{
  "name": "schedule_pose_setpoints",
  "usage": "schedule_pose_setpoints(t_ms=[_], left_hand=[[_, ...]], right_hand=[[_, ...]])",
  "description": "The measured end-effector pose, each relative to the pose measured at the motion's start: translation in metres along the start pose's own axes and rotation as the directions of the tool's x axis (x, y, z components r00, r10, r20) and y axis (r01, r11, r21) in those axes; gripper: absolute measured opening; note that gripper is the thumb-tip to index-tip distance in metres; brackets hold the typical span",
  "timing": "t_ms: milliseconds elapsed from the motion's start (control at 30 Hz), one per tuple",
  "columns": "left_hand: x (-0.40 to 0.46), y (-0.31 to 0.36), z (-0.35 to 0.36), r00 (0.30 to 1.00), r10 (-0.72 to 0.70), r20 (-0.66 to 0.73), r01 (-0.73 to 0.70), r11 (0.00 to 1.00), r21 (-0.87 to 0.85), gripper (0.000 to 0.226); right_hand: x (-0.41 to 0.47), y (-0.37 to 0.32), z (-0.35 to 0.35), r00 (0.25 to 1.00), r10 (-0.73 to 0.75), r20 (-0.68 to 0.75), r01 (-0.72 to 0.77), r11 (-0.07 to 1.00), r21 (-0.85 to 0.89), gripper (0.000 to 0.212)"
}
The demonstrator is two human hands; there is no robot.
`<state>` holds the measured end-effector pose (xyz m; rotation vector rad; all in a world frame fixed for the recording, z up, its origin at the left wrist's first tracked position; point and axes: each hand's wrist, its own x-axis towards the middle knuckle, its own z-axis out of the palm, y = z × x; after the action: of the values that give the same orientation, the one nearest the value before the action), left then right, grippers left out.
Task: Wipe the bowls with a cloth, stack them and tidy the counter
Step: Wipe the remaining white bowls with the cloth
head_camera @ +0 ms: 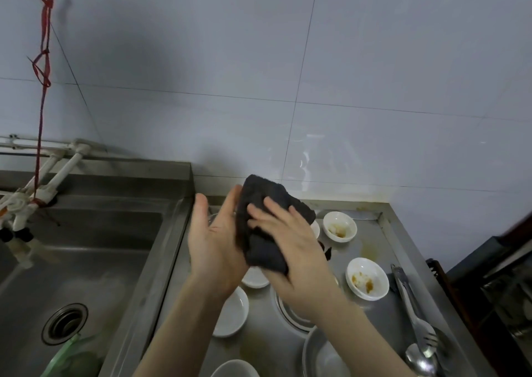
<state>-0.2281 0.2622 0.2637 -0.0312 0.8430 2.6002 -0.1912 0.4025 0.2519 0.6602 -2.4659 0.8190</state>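
Above the steel counter (365, 241) I hold a dark grey cloth (264, 250) between both hands. My left hand (214, 247) is flat with straight fingers, and the cloth rests against its palm. My right hand (288, 244) presses on the cloth from the right with spread fingers. Two small white bowls with brown sauce stains stand at the back right (339, 227) and at the right (367, 278). Cleaner white dishes lie under my arms (233, 312), (254, 278) and at the bottom edge (234, 368). Whether the cloth wraps a bowl is hidden.
A deep steel sink (86, 250) with a drain (64, 323) and white tap pipes (43, 180) lies to the left, a green item (66, 356) in its near corner. Metal tongs (408, 299), a spoon (420, 362) and a metal plate (322, 353) lie at the counter's near right. A tiled wall stands behind.
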Motion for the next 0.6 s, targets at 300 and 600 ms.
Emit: schedule_pose_setpoints(t_ms=[300, 600], left_hand=[[-0.004, 0.001, 0.002, 0.994, 0.042, -0.099, -0.055, 0.99, -0.127, 0.084], [0.001, 0.004, -0.001, 0.992, 0.064, -0.104, -0.065, 0.998, -0.001, 0.061]], right_hand=[[-0.017, -0.006, 0.026, 0.854, 0.434, -0.288, -0.235, 0.814, 0.53, 0.058], [-0.02, -0.002, 0.023, 0.985, 0.051, -0.165, -0.028, 0.991, 0.134, 0.048]])
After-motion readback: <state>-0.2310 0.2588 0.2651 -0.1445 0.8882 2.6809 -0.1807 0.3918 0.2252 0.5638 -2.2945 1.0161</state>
